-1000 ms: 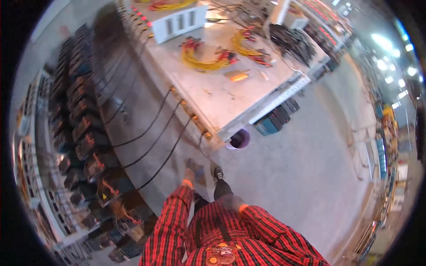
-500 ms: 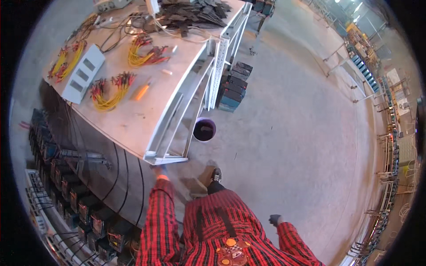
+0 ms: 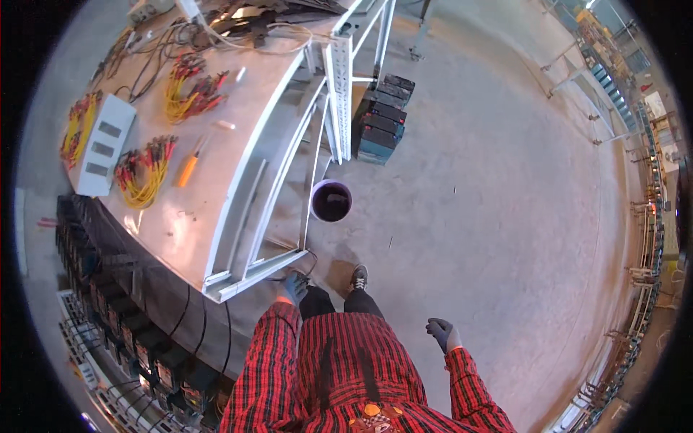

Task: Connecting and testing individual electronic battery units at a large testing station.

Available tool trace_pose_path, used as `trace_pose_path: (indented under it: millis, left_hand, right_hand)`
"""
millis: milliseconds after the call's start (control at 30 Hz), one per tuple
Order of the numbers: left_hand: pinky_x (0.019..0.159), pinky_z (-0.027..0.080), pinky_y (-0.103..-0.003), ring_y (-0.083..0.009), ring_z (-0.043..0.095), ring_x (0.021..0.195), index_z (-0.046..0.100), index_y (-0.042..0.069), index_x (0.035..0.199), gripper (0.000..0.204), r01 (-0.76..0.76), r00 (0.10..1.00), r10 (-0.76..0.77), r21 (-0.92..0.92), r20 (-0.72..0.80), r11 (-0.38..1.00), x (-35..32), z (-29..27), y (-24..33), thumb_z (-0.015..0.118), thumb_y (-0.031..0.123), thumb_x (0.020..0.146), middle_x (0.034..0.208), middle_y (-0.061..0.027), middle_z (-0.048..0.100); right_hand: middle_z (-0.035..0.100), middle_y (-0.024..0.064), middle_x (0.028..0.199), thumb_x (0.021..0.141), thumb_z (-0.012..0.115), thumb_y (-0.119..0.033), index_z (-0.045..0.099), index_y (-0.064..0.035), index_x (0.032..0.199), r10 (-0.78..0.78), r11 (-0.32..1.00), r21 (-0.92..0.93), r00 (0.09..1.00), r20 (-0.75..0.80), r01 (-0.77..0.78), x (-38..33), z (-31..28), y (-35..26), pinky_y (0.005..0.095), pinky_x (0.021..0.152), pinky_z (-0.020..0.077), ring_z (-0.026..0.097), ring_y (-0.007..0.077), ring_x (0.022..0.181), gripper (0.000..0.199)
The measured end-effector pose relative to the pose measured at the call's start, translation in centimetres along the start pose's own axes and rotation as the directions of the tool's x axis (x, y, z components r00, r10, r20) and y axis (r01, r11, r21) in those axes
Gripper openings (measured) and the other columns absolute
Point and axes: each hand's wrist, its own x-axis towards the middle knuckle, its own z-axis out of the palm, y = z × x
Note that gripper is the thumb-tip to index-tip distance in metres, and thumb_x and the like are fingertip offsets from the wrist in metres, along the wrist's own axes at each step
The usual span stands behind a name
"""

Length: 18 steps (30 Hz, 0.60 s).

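Note:
My left hand (image 3: 293, 286), in a grey glove, is at the near corner of the white-topped metal table (image 3: 189, 249), just below its frame. Its fingers are closed around what looks like a thin dark cable (image 3: 313, 261), which loops out beside the table leg; the glove partly hides it. My right hand (image 3: 442, 333), also gloved, hangs away from the table over the floor, fingers loosely apart with nothing seen in it. On the tabletop lie bundles of yellow leads with red and black clips (image 3: 144, 184), an orange-handled screwdriver (image 3: 188, 172) and a pale panel with rectangular cut-outs (image 3: 102, 148).
A purple-rimmed bucket (image 3: 332, 201) stands beside the table's frame. Behind it, several dark batteries (image 3: 381, 130) sit on the floor. More batteries (image 3: 148, 353) line a rack at the lower left, with black cables (image 3: 204, 325) hanging nearby. Racks (image 3: 650, 238) curve along the far right.
I have stepped forward along the table, so it sits further left. My left hand has come away from under the corner, with the dark cable now showing. My right hand has risen forward.

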Motion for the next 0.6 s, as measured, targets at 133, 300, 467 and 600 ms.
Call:
trace_pose_path:
  millis: [133,300,467,600]
  left_hand:
    - [0.053,0.043,-0.032,-0.0191,0.053,0.057,0.063,0.013,0.095,0.024,0.061,0.995,-0.054,-0.078,0.086,0.995,5.5,-0.1,0.9,0.064,0.037,0.093,0.075,-0.0055,0.061]
    - [0.058,0.047,-0.031,-0.0178,0.058,0.065,0.063,0.013,0.096,0.025,0.110,0.994,-0.110,-0.091,0.009,0.990,9.6,1.6,0.3,0.067,0.037,0.092,0.080,-0.0038,0.063]
    - [0.061,0.050,-0.032,-0.0175,0.062,0.070,0.066,0.012,0.099,0.027,0.082,0.987,-0.096,-0.116,-0.129,0.990,12.2,1.6,-0.7,0.071,0.037,0.091,0.084,-0.0026,0.064]
    - [0.070,0.056,-0.036,-0.0226,0.069,0.080,0.070,0.009,0.113,0.026,0.048,0.988,0.008,-0.364,0.152,0.930,15.3,-0.6,-1.1,0.068,0.028,0.095,0.108,-0.0068,0.074]
  right_hand:
    - [0.074,0.0152,0.096,0.091,0.068,-0.023,0.068,0.0074,0.117,0.127,0.989,-0.075,0.991,-0.035,-0.130,-1.1,-1.4,3.5,0.0298,0.078,0.0563,0.069,0.0207,0.084,0.040]
    - [0.075,0.0161,0.095,0.089,0.069,-0.024,0.070,0.0074,0.114,0.325,0.937,-0.100,0.940,-0.100,-0.335,-4.0,-2.0,10.1,0.0307,0.076,0.0571,0.070,0.0217,0.083,0.040]
    - [0.075,0.0146,0.093,0.089,0.070,-0.027,0.072,0.0050,0.112,0.485,0.863,-0.092,0.866,-0.119,-0.496,-6.2,-0.3,14.8,0.0303,0.074,0.0560,0.071,0.0208,0.081,0.040]
    - [0.076,0.0100,0.089,0.089,0.069,-0.031,0.074,0.0007,0.111,0.508,0.856,-0.088,0.860,-0.038,-0.509,-6.3,2.2,16.1,0.0295,0.073,0.0542,0.069,0.0179,0.079,0.039]
